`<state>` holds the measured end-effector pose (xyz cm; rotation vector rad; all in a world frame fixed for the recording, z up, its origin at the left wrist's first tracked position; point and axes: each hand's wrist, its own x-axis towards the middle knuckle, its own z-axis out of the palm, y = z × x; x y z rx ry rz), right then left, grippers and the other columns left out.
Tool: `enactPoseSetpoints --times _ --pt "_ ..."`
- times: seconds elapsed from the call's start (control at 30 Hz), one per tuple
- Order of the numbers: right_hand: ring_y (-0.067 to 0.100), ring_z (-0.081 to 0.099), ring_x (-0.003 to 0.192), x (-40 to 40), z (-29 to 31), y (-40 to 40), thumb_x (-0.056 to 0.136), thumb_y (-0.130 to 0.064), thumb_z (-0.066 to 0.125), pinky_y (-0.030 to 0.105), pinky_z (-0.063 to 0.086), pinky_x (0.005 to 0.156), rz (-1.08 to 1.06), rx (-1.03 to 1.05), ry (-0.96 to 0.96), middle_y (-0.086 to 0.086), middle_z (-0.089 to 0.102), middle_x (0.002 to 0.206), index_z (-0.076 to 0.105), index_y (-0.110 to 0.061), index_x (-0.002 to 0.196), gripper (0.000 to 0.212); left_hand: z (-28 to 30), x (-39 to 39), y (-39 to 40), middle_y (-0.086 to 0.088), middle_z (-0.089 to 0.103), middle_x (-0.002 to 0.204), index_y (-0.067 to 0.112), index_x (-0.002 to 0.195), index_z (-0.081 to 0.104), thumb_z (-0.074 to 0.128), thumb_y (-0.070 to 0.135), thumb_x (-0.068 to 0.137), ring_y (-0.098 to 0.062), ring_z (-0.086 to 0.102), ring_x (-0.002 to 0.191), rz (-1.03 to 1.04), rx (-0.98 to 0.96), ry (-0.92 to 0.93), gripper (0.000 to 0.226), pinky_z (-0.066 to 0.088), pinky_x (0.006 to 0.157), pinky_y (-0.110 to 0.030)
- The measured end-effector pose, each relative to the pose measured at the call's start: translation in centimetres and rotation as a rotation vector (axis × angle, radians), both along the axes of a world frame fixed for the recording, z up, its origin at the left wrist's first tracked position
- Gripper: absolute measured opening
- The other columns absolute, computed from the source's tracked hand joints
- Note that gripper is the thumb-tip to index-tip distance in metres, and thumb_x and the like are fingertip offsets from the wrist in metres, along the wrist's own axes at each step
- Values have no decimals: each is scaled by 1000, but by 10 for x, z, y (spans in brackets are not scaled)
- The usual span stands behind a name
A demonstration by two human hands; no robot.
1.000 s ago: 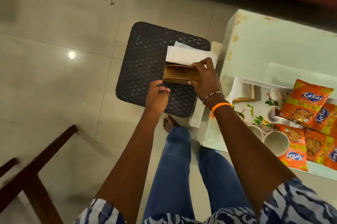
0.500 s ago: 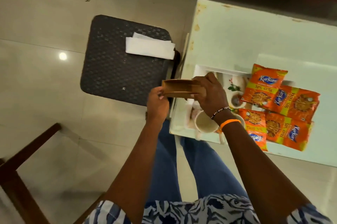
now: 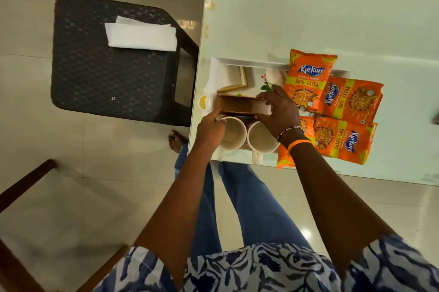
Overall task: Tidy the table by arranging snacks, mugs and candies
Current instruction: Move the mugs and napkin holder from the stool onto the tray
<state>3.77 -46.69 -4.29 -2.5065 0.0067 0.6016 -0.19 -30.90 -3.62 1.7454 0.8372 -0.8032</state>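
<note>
A small brown wooden box (image 3: 240, 106) is held over the near left corner of the white table (image 3: 308, 18). My left hand (image 3: 210, 129) grips its left end and my right hand (image 3: 278, 111) grips its right end. Just below the box stand two white mugs (image 3: 235, 133), side by side, partly hidden by my hands. Several orange Kurkure snack packets (image 3: 332, 106) lie overlapping to the right of my right hand. Behind the box lies a white floral tray (image 3: 221, 73) with a gold-edged item on it.
A black woven stool (image 3: 111, 82) stands left of the table with folded white napkins (image 3: 142, 35) on it. A dark wooden chair frame (image 3: 21, 187) is at the lower left. My legs in blue jeans stand at the table's near edge.
Both hands carried the brown box from over the black stool rightward to the table's near left corner, above the mugs. The white napkins stayed behind on the stool.
</note>
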Motion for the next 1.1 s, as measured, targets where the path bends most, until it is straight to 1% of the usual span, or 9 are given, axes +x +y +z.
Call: enactPoseSetpoints --times 0.1,0.3,0.47,0.6,0.7,0.8,0.9,0.97,1.1 --pt "32 60 95 3 -3 -1 69 -7 70 39 51 77 8 -16 11 13 57 113 64 -11 105 37 -6 1 -1 -9 49 137 24 135 44 41 21 95 -28 46 121 16 -36 36 40 37 97 -34" --pt "35 56 103 8 -1 9 67 -7 73 34 46 79 26 -76 97 16 53 118 64 -7 109 43 -10 -2 12 -8 48 138 23 132 47 40 25 95 -23 44 119 19 -133 51 38 32 91 -28" --pt "33 52 110 11 4 25 69 -21 75 41 47 90 54 -132 55 16 52 119 59 -13 116 51 -8 -3 33 -3 54 130 18 123 57 43 19 93 -12 46 108 138 -157 -27 32 34 91 -25" --pt "32 57 98 21 4 73 75 -18 69 41 49 83 -33 24 18 15 55 111 63 -11 106 33 -12 5 63 -1 60 119 17 115 61 46 15 92 -10 53 100 271 -145 -68 28 42 90 -23" --pt "27 60 86 31 4 117 81 -15 63 21 39 73 49 124 -16 14 58 103 63 -10 101 21 -19 18 94 8 58 107 18 116 60 46 16 92 4 52 85 326 -124 -83 28 40 68 -9" --pt "28 58 92 46 -1 161 83 -11 58 27 43 78 95 177 -72 16 57 105 61 -7 105 23 -22 36 131 5 59 115 18 118 59 44 18 93 -5 54 100 415 -139 -63 29 41 81 -18" --pt "34 50 114 66 -15 199 84 -13 57 31 36 95 -24 168 -21 20 52 123 49 -3 123 42 -21 50 167 -1 59 122 17 118 58 42 17 93 -12 53 107 420 -153 -46 30 41 81 -22" --pt "32 44 124 82 -25 220 85 -18 58 30 32 100 -189 174 124 19 46 134 36 -3 133 55 -20 60 187 -3 59 124 17 118 58 41 17 93 -13 54 107 387 -140 -44 30 41 81 -22" --pt "31 50 119 111 -42 243 84 -22 63 35 41 99 -528 332 306 17 50 134 35 -3 132 59 -22 76 210 -5 58 126 15 121 56 43 19 93 -14 53 109 335 -96 -33 31 37 92 -26"
